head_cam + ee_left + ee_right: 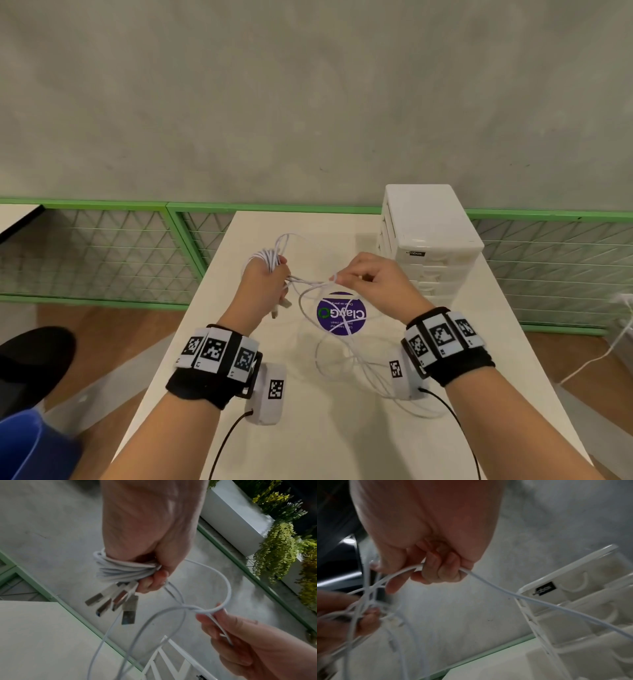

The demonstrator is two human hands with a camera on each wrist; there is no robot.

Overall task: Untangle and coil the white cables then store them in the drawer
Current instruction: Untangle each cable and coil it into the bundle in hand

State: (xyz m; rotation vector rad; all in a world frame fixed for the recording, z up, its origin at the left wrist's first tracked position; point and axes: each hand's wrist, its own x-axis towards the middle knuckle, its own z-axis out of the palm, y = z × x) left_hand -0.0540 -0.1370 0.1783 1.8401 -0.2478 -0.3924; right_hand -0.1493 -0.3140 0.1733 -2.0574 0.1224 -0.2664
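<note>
Pale tabletop (191,342) lies under both hands, with a grey wall beyond and a white drawer unit (430,240) just past the right hand (373,284). Loops of cable (267,257) are wound around the left hand (265,284), whose curled fingers clamp the bundle, probably so the finished turns cannot spring apart; several metal plugs (111,601) dangle below its fingertips. Between the hands a short run of cable stretches almost taut. Thumb and forefinger of the right hand pinch a bend of that strand, seemingly to feed the next turn onto the coil. Slack cable (342,359) trails in loose loops on the table below the right wrist, across a purple sticker (342,313). No drawer looks open yet.
</note>
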